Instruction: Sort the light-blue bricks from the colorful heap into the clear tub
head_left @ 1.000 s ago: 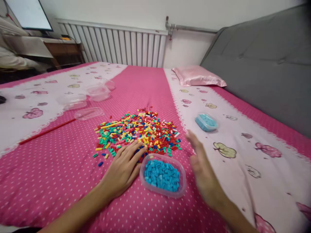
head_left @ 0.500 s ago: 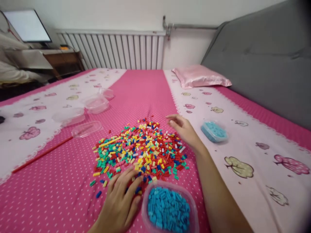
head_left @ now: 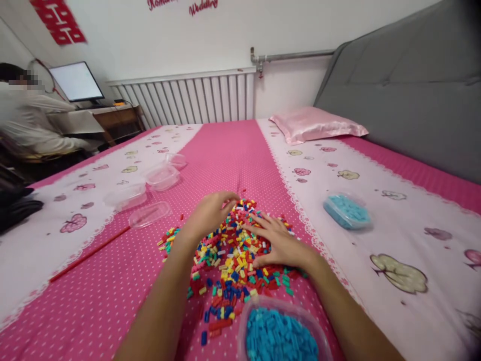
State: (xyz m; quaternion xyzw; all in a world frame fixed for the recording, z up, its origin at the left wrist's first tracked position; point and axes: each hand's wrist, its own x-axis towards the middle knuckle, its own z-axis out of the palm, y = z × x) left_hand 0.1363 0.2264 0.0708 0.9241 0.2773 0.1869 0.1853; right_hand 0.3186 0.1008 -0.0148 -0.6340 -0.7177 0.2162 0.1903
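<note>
A loose pile of small coloured toy building bricks (head_left: 240,250) in red, yellow, green, blue and pink lies on the bed. My left hand (head_left: 212,213) reaches over the pile's far left part, palm down, its visible fingers bent and slightly apart; some fingers are hidden behind the hand. Across the pile's right side rests my right hand (head_left: 278,243), fingers spread on the bricks. Nearest me stands a clear plastic tub (head_left: 244,321) full of light blue bricks (head_left: 280,336), cut off by the bottom edge.
A second tub of blue bricks (head_left: 347,211) stands on the right. Clear containers (head_left: 163,176), a lid (head_left: 150,214) and a thin red rod (head_left: 90,253) lie on the left. Farther off are a pink pillow (head_left: 317,125), a radiator (head_left: 195,98) and a person seated beside a monitor (head_left: 77,80).
My left hand has moved from the pile's near edge to its far left. My right hand has come in onto the bricks. Bricks have shifted toward me, and the view has tilted up.
</note>
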